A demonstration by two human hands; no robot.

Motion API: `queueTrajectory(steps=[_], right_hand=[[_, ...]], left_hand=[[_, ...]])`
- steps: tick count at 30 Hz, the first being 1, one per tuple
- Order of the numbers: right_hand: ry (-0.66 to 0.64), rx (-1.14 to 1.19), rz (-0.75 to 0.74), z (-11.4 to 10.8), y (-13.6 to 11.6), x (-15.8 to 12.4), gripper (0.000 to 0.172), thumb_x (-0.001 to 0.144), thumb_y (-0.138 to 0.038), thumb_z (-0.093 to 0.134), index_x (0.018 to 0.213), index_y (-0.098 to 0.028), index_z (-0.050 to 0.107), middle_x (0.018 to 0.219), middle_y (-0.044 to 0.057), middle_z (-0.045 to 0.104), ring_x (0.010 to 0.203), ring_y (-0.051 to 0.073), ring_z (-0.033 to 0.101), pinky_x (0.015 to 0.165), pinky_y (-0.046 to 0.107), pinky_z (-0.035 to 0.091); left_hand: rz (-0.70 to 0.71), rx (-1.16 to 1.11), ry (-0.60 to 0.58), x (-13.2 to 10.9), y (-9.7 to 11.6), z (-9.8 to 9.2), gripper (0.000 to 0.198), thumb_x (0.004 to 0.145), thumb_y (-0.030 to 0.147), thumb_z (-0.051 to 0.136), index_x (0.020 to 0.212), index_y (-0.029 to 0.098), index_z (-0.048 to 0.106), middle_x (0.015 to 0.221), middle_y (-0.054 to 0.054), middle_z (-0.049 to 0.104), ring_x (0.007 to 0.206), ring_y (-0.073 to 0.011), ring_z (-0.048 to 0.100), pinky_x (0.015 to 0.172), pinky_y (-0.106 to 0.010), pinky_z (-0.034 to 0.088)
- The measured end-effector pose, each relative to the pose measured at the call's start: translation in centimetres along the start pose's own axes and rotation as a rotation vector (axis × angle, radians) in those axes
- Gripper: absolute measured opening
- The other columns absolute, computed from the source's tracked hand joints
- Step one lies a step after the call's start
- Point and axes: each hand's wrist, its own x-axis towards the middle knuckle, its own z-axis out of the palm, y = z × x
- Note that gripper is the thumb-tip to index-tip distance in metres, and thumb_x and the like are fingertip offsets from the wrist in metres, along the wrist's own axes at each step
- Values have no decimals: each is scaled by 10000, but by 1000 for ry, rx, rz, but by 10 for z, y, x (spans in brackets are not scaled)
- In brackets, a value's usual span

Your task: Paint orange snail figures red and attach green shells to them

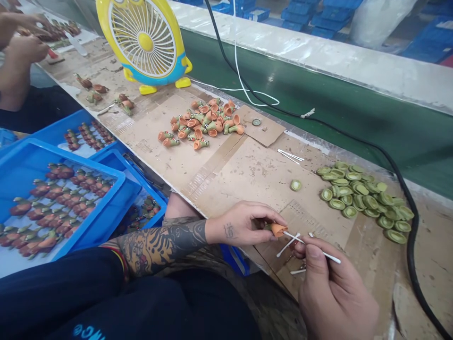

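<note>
1. Orange moulded piece (278, 230) pinched in the closed left-hand grip (244, 224) over a cardboard-covered bench (244, 179); the right-hand grip (329, 288) closes on a white cotton swab (311, 245), its tip at the piece.
2. Beyond the grips, a loose heap of orange-and-green parts (201, 123) and a spread of green caps (357, 198) lie unjoined, a sizeable share of the work seemingly left.
3. Left of the grips, blue plastic trays (60, 153) carry rows of finished-looking orange-and-green figures (46, 203), suggesting a good part is done.
</note>
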Motion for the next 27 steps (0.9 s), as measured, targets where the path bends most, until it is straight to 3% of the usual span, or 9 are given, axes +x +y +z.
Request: queueTrajectory(steps=[5,9,12,18,21,27], right_hand=[[81,27,-27,-1,-13,0,232,1000,-410,706,1036,-195,786,948,43,775,876,186,725,856,310,537],[189,-39,79,-16,-4,1,285,988,-468,712,1017,-193,782,959,56,763,868,199,699,852,323,520],[134,-233,136,-30,17,2,415,972,-595,674,1063,-206,785,1017,67,767,904,222,700,836,320,490],[24,-404,76,-34,30,6,560,975,-718,540,961,-213,782,920,67,779,832,239,723,724,317,476],[17,-428,43,-31,28,7,582,980,-729,519,959,-211,783,909,73,779,816,247,724,698,324,460],[87,-338,99,-32,25,3,509,977,-671,596,995,-199,786,923,79,764,842,242,695,769,343,477]], left_hand=[[46,-35,6,2,2,-2,276,914,295,767,1138,133,765,1103,-169,781,1020,-233,735,919,-340,582],[-64,-122,39,-2,-2,1,354,943,311,715,1245,126,711,1099,-156,758,951,-205,724,836,-307,584],[-108,-139,65,-3,-6,3,359,961,313,677,1271,132,685,1104,-146,745,938,-199,719,839,-317,587],[81,97,70,2,-6,-2,387,903,296,748,1270,175,725,1195,-157,719,1119,-252,699,1002,-381,561],[32,121,76,3,-4,-1,406,892,298,748,1279,178,718,1159,-144,732,1066,-245,709,965,-374,573],[-121,-70,124,-1,-5,6,359,854,293,767,1166,148,667,1130,-145,742,988,-222,712,881,-344,585]])
